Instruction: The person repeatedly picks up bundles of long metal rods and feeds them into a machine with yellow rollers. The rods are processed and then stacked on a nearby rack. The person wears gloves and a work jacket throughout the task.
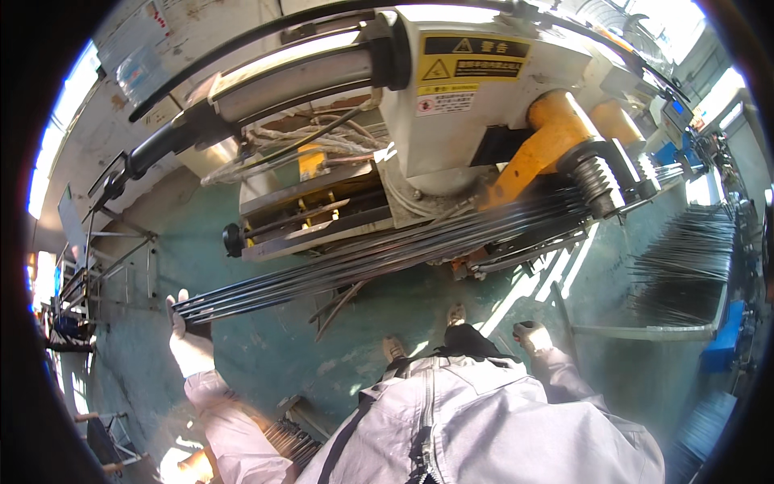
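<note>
A bundle of long, thin dark metal rods (363, 262) slants across the view, from my left hand up to the machine at the right. My left hand (190, 343), pale and seemingly gloved, is upright at the rods' left ends. Its fingers stretch upward and touch or nearly touch the ends. A small dark patch lies beside its palm under the rods; I cannot tell what it is. My right hand (533, 337) hangs at my right side, away from the rods. Its fingers are curled and dark at the tips; whether they hold anything is hidden.
A large white machine (451, 129) with an orange arm (536, 153) and a coil spring (597, 181) stands ahead. At the right, a rack (645, 331) carries many thin rods. Metal stands (129, 250) are at the left. More rods (292, 442) lie low near my left arm.
</note>
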The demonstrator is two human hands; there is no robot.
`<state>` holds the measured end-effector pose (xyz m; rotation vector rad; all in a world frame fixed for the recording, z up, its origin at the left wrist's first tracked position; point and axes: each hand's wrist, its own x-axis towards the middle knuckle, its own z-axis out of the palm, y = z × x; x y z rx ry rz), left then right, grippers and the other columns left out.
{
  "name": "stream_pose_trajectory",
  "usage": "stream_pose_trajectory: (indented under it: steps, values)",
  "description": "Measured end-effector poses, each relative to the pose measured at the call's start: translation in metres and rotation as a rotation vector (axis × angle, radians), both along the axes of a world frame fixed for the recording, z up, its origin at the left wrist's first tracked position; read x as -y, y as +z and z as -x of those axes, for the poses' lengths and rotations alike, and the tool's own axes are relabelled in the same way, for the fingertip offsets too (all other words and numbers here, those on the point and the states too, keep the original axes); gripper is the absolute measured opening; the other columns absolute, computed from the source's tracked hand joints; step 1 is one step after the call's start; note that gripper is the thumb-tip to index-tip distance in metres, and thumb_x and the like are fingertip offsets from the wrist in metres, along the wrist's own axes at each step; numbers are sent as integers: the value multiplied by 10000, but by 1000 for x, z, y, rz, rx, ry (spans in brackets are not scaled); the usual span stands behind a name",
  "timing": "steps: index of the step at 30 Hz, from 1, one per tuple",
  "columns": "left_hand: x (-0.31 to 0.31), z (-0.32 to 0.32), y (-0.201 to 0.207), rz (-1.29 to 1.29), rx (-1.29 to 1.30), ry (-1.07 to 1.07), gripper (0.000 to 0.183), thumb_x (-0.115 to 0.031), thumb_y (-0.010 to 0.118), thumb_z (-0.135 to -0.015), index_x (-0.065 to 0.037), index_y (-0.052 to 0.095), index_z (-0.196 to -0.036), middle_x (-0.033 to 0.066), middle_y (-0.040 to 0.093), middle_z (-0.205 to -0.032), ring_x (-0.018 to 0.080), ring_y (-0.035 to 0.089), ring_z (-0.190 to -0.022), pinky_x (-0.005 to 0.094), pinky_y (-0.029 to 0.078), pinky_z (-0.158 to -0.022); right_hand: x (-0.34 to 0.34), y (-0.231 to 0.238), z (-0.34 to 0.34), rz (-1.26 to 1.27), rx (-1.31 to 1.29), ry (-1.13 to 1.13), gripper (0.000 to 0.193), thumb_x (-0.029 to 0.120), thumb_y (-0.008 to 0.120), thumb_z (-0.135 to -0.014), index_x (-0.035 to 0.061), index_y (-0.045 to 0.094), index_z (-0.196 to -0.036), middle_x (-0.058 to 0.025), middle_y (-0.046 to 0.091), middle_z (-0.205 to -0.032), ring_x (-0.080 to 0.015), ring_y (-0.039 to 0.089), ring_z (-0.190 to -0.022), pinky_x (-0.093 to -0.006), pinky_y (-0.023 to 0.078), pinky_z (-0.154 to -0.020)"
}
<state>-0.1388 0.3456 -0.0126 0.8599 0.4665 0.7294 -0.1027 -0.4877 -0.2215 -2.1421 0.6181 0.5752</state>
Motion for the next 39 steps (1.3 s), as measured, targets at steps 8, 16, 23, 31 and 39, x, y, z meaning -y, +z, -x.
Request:
stream_pose_trajectory:
  steps: [8, 16, 23, 31, 39]
  values:
    - [34, -8, -10, -13, -156, 302, 506, -393, 519, -1193, -12, 663, -1493, 168, 733, -1423, 320, 715, -1278, 456, 576, -1125, 28, -13, -75, -6, -49, 112, 475, 473, 691, -952, 19, 828, -975, -128, 813, -871, -239, 753, -850, -381, 573, -839]
    - [298, -60, -123, 592, -224, 106, 568, -423, 384, -1206, -55, 673, -1527, 191, 670, -1593, 387, 571, -1535, 594, 380, -1332, 178, -99, -151, 173, -8, 367, 378, 346, 748, -1002, -13, 828, -1088, -117, 821, -925, -206, 771, -881, -376, 608, -840]
    - [414, -100, -157, -890, -803, -624, 407, -243, 550, -1140, 0, 694, -1433, 163, 730, -1502, 343, 661, -1411, 476, 492, -1242, 216, -73, -207, 93, 18, 128, 404, 379, 717, -1011, 22, 830, -1163, -150, 842, -1101, -295, 780, -1065, -414, 585, -971]
    - [411, -136, -107, -1240, -569, -499, 329, -177, 693, -1011, -135, 745, -1333, 87, 743, -1337, 299, 692, -1267, 428, 576, -1063, 189, -55, -147, -43, -5, -52, 322, 273, 778, -1047, -43, 824, -1091, -76, 812, -935, -162, 740, -847, -326, 587, -797]
    - [455, -130, -68, -2456, -572, -404, 201, -127, 700, -935, -184, 740, -1123, 25, 716, -1089, 270, 699, -1071, 382, 612, -838, 148, 96, -127, -112, 353, -208, 411, 341, 754, -1015, -19, 838, -1196, -118, 844, -1032, -196, 756, -954, -347, 573, -892]
